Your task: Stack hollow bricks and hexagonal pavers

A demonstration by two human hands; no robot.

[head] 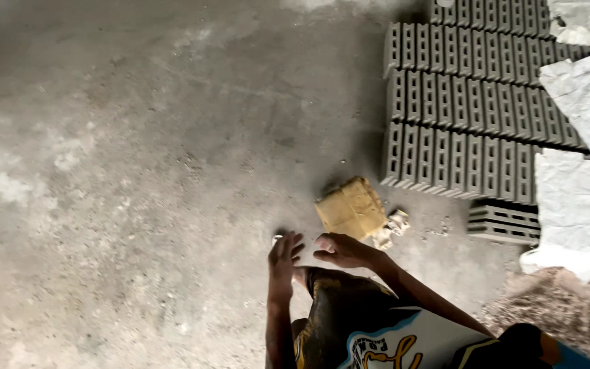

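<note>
A head-worn camera looks straight down at a rough, stained concrete floor, with the person's two bare hands low in the middle of the view. The left hand is held flat with its fingers spread apart, palm down, gripping nothing. The right hand sits just beside it, fingers loosely curled and open, also empty as far as the view shows, though the blur makes it hard to tell whether a fingertip touches anything. Just ahead of the right hand, and slightly to its outer side, lies a yellowish-tan folded sack or block flat on the floor, its long axis running diagonally away from the hand. The right hand is clearly the nearer of the two, its fingertips close to the sack's near edge; the left hand is a little further off. A small crumpled scrap of pale paper lies against the sack's far right corner. Beyond and to the right of both hands, rows of grey hollow concrete blocks lie packed together, partly covered by pale, wrinkled sheeting. A mound of loose sand or gravel sits near the right forearm.
</note>
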